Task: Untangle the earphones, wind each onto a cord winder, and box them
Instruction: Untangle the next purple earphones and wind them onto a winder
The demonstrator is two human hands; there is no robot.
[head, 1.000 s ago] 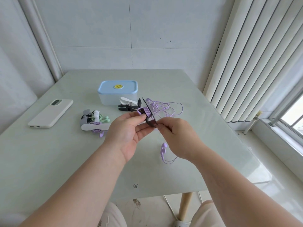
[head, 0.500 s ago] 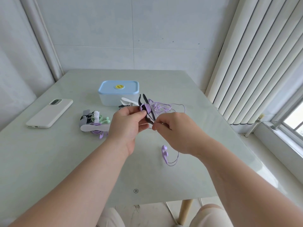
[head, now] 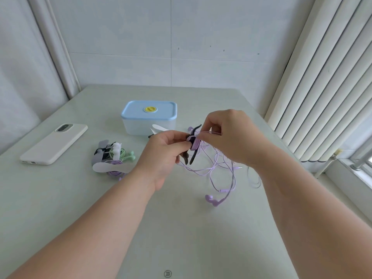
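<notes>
Nearest, well in front of the box (head: 138, 125), purple earbuds (head: 211, 198) lie on the table (head: 80, 208), w/ loose purple cord (head: 234, 179) looping up from them. Higher, front-right of the box, the left hand (head: 163, 156) pinches a black cord winder (head: 192, 157) btwn thumb & curled fingers; purple turns sit round its middle, just past the thumb tip. The right hand (head: 229, 135), fingers curled, pinches the cord at the winder's top. Front-left of the box: pile of wound earphones (head: 112, 158). A white winder (head: 159, 128) lies just beside the box front. The phone (head: 54, 143) is well left of the box.
</notes>
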